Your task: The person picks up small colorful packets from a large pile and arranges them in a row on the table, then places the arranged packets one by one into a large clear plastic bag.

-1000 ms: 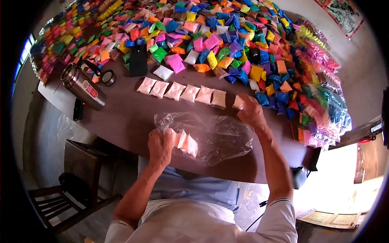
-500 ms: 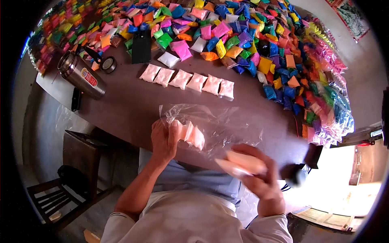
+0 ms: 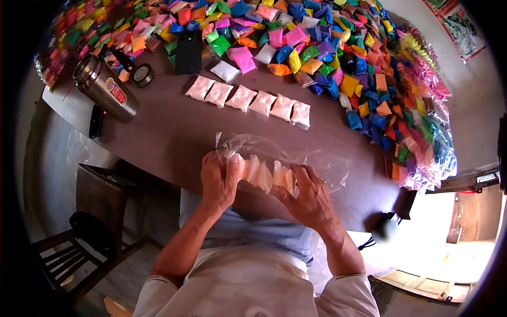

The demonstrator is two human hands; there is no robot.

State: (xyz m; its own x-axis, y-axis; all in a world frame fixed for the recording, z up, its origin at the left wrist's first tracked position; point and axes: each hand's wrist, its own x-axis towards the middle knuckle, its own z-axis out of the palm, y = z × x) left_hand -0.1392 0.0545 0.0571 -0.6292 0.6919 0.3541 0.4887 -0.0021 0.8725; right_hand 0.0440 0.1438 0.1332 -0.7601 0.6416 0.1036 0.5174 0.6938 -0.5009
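Observation:
Near the table's front edge, my left hand [image 3: 217,179] grips the left end of a row of peach-coloured packets [image 3: 257,173] standing on edge. My right hand [image 3: 311,195] is closed around more peach packets [image 3: 284,176] at the right end, pressed up against the others. A clear plastic bag [image 3: 322,158] lies crumpled behind and beside the packets, its edge rising by my left thumb. Beyond the bag, a line of several pale pink packets [image 3: 241,98] lies flat on the table. A white packet [image 3: 225,71] rests just behind that line.
A large heap of small coloured packets [image 3: 317,47] covers the back and right of the table [image 3: 158,142]. At left stands a steel flask [image 3: 108,90], with its lid [image 3: 141,75] beside it. A black phone [image 3: 188,54] lies near the heap. A chair [image 3: 79,253] stands at lower left.
My right hand has moved left and up with its peach packets, bringing them against those in my left hand. The clear bag has shifted and bunched slightly.

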